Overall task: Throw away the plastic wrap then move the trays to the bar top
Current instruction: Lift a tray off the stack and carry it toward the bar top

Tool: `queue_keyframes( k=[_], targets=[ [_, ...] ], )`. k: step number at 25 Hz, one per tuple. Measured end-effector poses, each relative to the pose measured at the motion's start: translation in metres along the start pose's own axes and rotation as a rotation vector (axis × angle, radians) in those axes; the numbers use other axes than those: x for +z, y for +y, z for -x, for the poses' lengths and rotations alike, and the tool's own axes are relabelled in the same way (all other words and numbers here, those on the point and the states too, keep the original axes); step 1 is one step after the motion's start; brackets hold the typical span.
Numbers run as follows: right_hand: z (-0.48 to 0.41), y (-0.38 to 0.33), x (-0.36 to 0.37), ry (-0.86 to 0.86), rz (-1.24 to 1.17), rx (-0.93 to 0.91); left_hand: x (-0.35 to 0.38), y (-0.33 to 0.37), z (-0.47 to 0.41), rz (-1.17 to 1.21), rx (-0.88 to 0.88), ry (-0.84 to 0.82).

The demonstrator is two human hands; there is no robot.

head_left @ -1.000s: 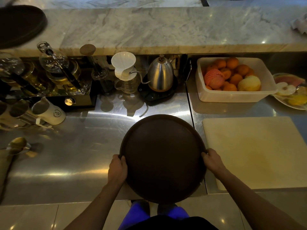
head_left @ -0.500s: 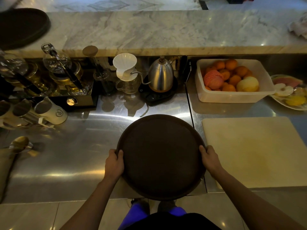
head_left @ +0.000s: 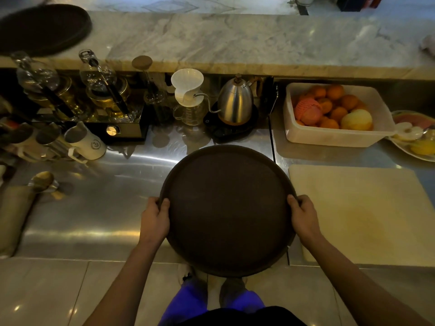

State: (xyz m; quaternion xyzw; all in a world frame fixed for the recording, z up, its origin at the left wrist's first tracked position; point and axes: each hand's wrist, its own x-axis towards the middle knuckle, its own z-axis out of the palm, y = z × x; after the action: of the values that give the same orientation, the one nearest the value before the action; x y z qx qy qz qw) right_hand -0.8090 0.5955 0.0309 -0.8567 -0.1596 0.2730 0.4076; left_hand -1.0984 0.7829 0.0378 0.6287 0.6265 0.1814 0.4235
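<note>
Left hand [head_left: 154, 218] and right hand [head_left: 303, 217] clasp opposite rims of round brown tray [head_left: 227, 208], thumbs on top; tray between the fingers, over steel counter [head_left: 94, 208]. Second tray [head_left: 44, 29] on marble bar top [head_left: 235, 41].

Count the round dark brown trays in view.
2: one round dark brown tray held between both hands above the steel counter, another on the marble bar top's far left, possibly a stack.
</note>
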Motion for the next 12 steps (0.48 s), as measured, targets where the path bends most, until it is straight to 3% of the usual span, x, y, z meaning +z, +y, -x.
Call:
queue_keyframes(
  k=[12],
  targets=[
    [0.094, -0.075, 0.059, 0.053, -0.108, -0.121, -0.128, -0.03, 0.009, 0.146, 0.051, 0.064]
  ],
)
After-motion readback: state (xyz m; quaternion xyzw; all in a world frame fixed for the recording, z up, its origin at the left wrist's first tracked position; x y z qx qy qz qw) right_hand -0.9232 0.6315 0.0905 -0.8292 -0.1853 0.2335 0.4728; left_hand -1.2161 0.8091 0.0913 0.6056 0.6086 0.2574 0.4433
